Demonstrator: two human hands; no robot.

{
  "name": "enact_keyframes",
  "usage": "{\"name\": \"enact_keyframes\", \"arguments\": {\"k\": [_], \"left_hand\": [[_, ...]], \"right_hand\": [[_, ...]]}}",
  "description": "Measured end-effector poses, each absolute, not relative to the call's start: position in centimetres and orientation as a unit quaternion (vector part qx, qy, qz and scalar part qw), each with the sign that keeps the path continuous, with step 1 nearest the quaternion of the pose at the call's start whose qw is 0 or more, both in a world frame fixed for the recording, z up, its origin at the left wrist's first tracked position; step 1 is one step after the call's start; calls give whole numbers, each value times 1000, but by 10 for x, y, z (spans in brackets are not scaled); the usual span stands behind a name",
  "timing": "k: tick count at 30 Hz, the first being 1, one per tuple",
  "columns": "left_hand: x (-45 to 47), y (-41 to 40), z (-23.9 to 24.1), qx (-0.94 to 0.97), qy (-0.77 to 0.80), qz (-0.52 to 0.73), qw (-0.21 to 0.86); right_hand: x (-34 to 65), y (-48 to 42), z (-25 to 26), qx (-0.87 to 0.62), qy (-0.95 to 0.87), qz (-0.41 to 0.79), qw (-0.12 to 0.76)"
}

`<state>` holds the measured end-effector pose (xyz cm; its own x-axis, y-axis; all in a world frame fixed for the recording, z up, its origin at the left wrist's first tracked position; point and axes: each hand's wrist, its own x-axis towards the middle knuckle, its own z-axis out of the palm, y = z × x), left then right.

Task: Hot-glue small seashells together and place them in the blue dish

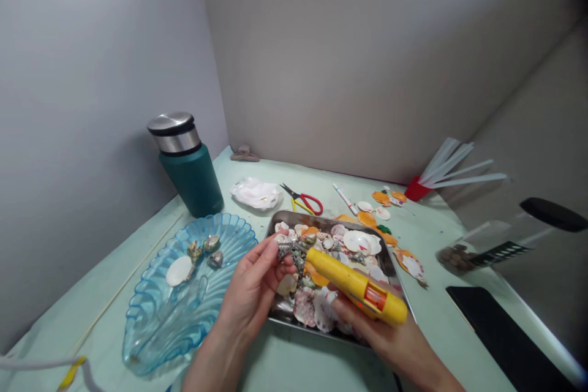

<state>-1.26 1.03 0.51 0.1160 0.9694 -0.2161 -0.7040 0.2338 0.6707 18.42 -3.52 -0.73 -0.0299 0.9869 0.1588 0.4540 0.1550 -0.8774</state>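
Nearest the lens, the left hand pinches a small dark shell in a narrow fingertip grip over the steel tray of seashells, and the right hand has its grip wrapped round a yellow glue gun. The nozzle sits just beside those fingertips, so I judge a burn or stray glue on skin the main risk, and the shell could slip into the heap. 2 plain grey walls corner a pale green surface carrying a blue scallop-shaped dish, a teal flask and red-handled scissors.
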Motion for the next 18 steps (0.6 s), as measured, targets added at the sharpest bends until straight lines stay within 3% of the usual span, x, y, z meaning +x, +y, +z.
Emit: {"name": "enact_keyframes", "arguments": {"k": [18], "left_hand": [[-13,9,6,220,321,572,722]], "right_hand": [[183,-37,-8,-569,-637,325,406]]}}
